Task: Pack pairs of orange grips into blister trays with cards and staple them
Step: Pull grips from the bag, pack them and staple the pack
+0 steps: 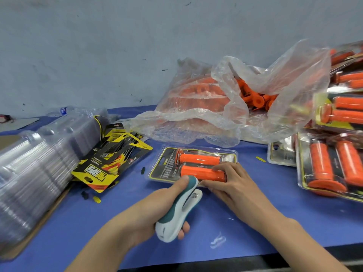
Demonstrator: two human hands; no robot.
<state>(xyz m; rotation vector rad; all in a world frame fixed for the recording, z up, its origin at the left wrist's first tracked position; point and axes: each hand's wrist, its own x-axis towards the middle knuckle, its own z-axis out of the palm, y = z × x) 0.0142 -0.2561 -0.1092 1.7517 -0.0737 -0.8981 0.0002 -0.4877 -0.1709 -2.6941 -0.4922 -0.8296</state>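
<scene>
L hand (149,211): bottom centre, curled round stapler (173,217), thumb laid on top.
Stapler: nose set at near edge of blister tray (157,169).
R hand (227,183): fingers straight & spread, pressed on tray, tips on nearer grip.
Blister tray: centre frame, flat on blue table (78,222); card & 2 orange grips (199,159) held inside, side by side.
Cards (110,160): loose pile, left of tray.
Empty trays (39,163): stacked far left.
Finished packs (334,163): piled at right edge.
Bag (196,107): clear plastic, behind tray; loose grips seen inside.
</scene>
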